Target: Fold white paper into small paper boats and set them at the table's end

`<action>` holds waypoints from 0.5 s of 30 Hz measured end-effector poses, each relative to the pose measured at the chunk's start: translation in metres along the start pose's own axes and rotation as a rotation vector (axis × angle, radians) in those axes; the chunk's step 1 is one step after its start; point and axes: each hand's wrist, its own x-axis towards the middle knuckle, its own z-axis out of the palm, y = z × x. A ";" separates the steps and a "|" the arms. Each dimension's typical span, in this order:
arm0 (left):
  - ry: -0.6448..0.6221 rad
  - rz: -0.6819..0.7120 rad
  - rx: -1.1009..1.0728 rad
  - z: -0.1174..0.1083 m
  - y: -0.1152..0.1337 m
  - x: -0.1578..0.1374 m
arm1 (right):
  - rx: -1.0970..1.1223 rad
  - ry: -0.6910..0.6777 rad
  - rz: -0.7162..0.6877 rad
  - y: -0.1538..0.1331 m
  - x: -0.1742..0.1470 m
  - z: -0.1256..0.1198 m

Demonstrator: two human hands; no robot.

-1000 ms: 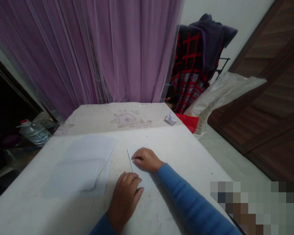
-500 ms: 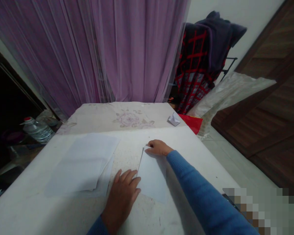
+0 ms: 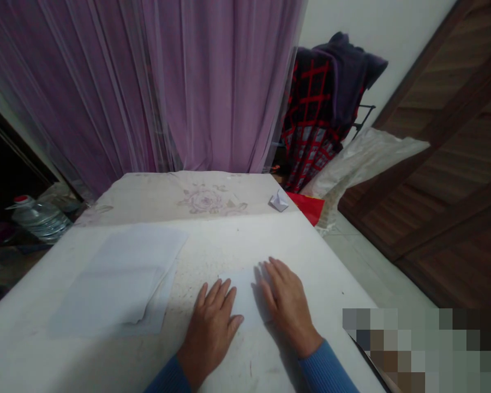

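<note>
While a clear, red-capped bottle (image 3: 43, 219) stands at the far left, just past the edge of our pale surface (image 3: 319, 262), we have large white sheets (image 3: 114, 284) overlapping on the surface's left part. Next comes our left hand (image 3: 210, 325), palm down, its fingers slightly spread and the thumb apart, resting over the left side of a small white paper (image 3: 245, 297) and grasping nothing. That paper lies on the surface, its middle bare beside our thumb. Near the far right corner sits a folded paper piece (image 3: 279, 201). Closer to us, our right hand (image 3: 288, 303) is over the paper's right side, its fingers extended and gripping nothing; we cannot tell whether they touch it. Beyond the right edge are a red item (image 3: 309, 206), a whitish plastic sack (image 3: 362, 158) and dark wooden panels (image 3: 445, 185).
</note>
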 end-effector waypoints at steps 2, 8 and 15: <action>0.008 -0.009 -0.005 0.003 -0.004 0.001 | 0.040 -0.127 -0.209 -0.013 -0.003 0.003; 0.095 -0.040 -0.081 0.011 -0.014 0.019 | 0.094 -0.306 -0.165 -0.024 -0.002 0.011; 0.084 -0.005 -0.060 0.023 -0.025 0.024 | 0.041 -0.329 -0.127 -0.026 -0.001 0.012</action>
